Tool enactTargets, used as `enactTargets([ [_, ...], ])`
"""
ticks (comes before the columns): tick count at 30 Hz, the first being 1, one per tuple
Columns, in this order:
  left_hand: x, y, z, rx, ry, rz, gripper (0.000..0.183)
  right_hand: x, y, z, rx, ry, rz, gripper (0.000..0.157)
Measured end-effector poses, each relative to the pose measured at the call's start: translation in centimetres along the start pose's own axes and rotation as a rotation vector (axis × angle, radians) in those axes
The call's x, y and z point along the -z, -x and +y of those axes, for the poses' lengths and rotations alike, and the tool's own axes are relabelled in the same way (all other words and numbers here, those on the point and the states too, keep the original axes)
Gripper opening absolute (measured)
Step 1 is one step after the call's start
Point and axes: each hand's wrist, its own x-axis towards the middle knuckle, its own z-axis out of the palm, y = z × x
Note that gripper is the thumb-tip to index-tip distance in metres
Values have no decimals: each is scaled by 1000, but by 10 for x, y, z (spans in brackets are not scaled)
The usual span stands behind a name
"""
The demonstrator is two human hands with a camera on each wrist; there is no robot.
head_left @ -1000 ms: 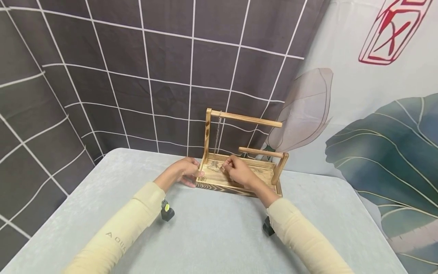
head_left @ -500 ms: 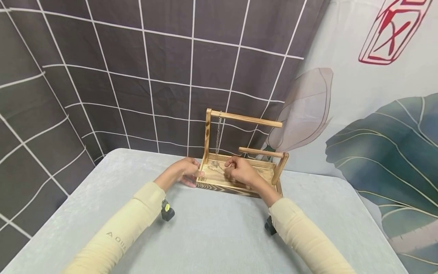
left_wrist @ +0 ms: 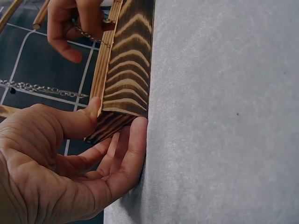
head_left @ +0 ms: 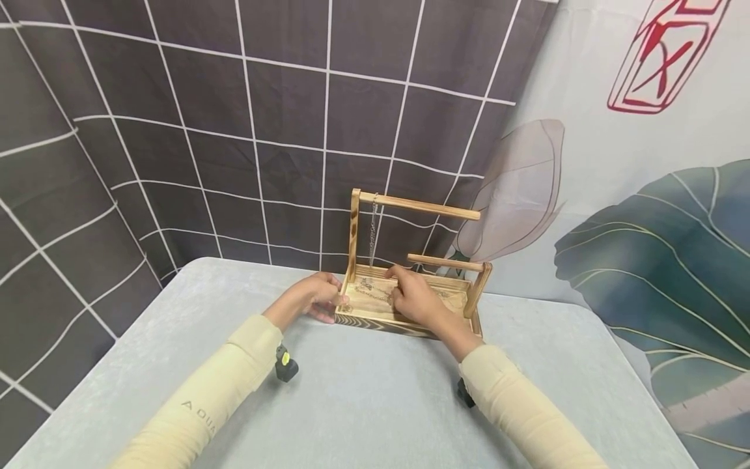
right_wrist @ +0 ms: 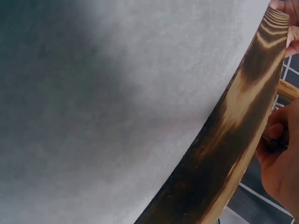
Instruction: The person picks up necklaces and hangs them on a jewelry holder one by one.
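Note:
My left hand (head_left: pixel 316 295) grips the left end of a wooden jewellery stand's tray (head_left: pixel 375 323), thumb on the rim and fingers against the end wall. Over the tray floor, my right hand (head_left: pixel 417 298) holds a thin metal chain (left_wrist: pixel 85 33), which shows between its fingers in the left wrist view. One finger of that hand points away from the others. Part of the chain (head_left: pixel 375 295) lies on the tray floor to the left of the hand. A second, silvery chain (head_left: pixel 372 238) hangs from the stand's upper bar (head_left: pixel 428 207).
A shorter lower bar (head_left: pixel 445 262) rises on a post at the tray's right end. Another small chain (head_left: pixel 443 293) lies in the tray behind my right hand. The pale cloth-covered table (head_left: pixel 363 397) extends in front; a dark gridded curtain (head_left: pixel 281 163) hangs behind.
My right hand has shifted slightly right within the tray, and its index finger has straightened. My left hand stays on the tray's end. The head view has tilted slightly.

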Motion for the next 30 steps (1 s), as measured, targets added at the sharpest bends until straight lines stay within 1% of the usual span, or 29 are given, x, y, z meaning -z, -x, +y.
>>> enactTargets([
  [7,-2,-1,-1,-8,4,1,48,1,4,0,-127,-90,6,22],
  [9,-2,-1,-1,-5,7,1,49,1,6,2,-151,-134,10,21],
  [16,-2,0,-1,-4,-2,3,48,7,12,1,-259,-431,-19,30],
  [18,-2,0,-1,-3,-2,0,48,10,14,0,-287,-490,-32,31],
  [21,-2,-1,0,-5,-1,-2,49,14,17,-3,-304,-575,-58,32],
  [26,-2,2,0,-8,-5,0,51,23,21,-8,-323,-709,-82,31],
  [30,-1,3,-1,-14,0,-6,50,34,23,-10,-313,-778,-88,32],
])
